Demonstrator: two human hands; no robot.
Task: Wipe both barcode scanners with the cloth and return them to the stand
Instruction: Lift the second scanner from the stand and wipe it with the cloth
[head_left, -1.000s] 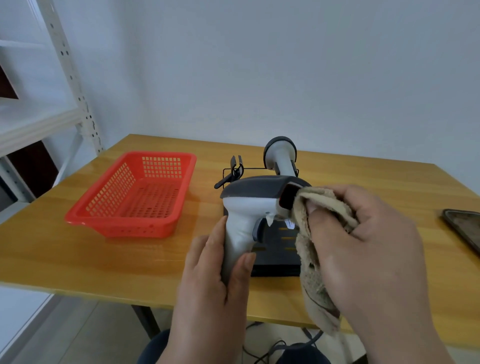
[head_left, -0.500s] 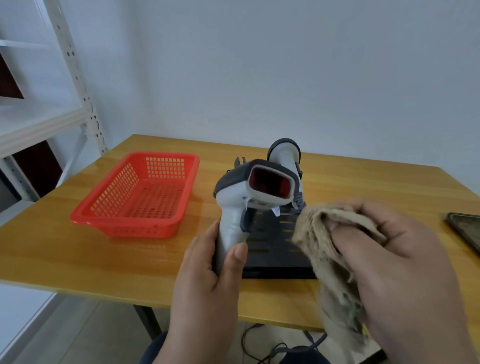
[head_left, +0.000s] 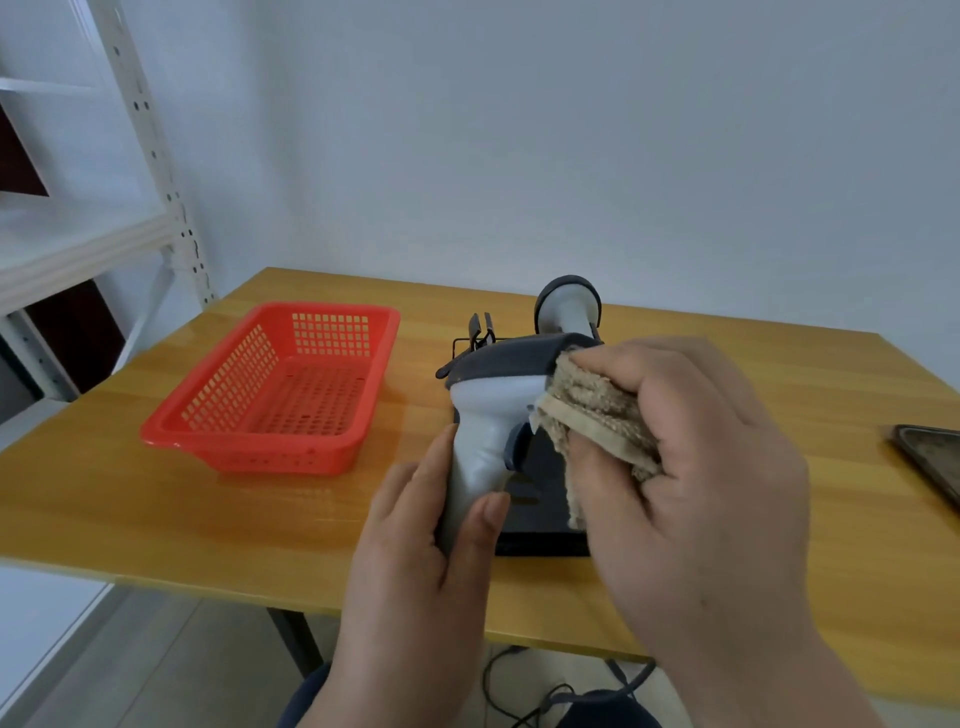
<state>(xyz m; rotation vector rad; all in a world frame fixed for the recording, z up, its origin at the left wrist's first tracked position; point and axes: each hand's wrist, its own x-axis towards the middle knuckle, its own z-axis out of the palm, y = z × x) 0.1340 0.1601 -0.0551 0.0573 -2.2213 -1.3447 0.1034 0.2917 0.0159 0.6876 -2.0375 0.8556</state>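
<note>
My left hand (head_left: 415, 566) grips the handle of a white and dark grey barcode scanner (head_left: 493, 410), held upright above the table's front edge. My right hand (head_left: 691, 478) holds a bunched beige cloth (head_left: 597, 415) and presses it against the scanner's front end, hiding the scan window. Behind them stands the black stand (head_left: 540, 530), with a second scanner (head_left: 569, 306) sitting upright in its right holder. The stand's left holder (head_left: 480, 332) has nothing in it.
A red plastic basket (head_left: 275, 395) sits on the wooden table (head_left: 130, 493) to the left. A dark phone (head_left: 930, 457) lies at the right edge. White metal shelving (head_left: 150, 156) stands at the far left. Cables hang under the table.
The scanner turned so its window faces right again. My right hand came back up with the cloth and now presses it on the scanner's front.
</note>
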